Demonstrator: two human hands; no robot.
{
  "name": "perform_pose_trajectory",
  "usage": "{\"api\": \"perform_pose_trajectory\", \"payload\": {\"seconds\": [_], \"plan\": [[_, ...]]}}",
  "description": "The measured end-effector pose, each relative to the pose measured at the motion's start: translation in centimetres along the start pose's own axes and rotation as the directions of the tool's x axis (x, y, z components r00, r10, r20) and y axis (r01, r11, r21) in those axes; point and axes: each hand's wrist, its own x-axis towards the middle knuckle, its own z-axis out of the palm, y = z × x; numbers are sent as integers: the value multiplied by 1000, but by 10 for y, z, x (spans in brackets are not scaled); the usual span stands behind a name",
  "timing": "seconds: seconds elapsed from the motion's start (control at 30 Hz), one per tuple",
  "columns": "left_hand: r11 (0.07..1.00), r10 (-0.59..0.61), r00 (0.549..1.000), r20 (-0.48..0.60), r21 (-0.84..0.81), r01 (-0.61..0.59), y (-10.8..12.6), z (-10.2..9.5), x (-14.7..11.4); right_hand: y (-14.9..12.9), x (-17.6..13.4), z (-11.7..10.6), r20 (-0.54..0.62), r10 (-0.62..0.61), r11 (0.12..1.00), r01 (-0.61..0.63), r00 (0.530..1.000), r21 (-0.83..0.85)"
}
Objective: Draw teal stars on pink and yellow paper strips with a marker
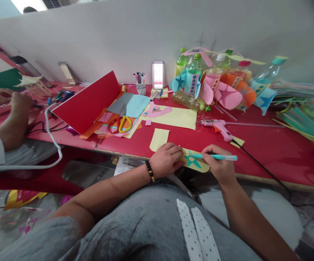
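At the near edge of the red table [268, 156], a yellow paper strip [204, 165] with a rounded end lies between the person's hands, a teal star [194, 161] on its face. The left hand [168, 159], a beaded bracelet [149, 171] at its wrist, lies palm down over the strip's left end with the fingers together and slightly bent; whether it pinches the paper or only presses it, I cannot tell. The right hand [219, 163] is closed around a teal marker [224, 157] — held almost level, its front end at the star. Just beyond the left hand, a second yellow piece [160, 139] lies on the table, and past it a larger yellow sheet [185, 117] bears pink cutouts [164, 111]. A pink glue gun [218, 125] lies beyond the right hand, its black cord [260, 165] crossing the near edge. Further left, scissors [122, 111] with one red and one yellow handle rest on layered coloured paper, beside a tilted red board [89, 101]. Toward the far edge stand a pen cup [140, 89], a phone [158, 74] and a group of bottles [196, 67] decorated with paper fins — one clear bottle [186, 101] lies on its side before them. Near the table's left end, a co-worker's hands [19, 103] are beside a small wooden model [34, 85].
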Motion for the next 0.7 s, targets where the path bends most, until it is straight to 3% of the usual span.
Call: {"api": "perform_pose_trajectory", "payload": {"seconds": [0.7], "plan": [[1000,-2,1000,11,2,2,0,0,0,2,0,1,-5,27,1000,-27,1000,-2]]}}
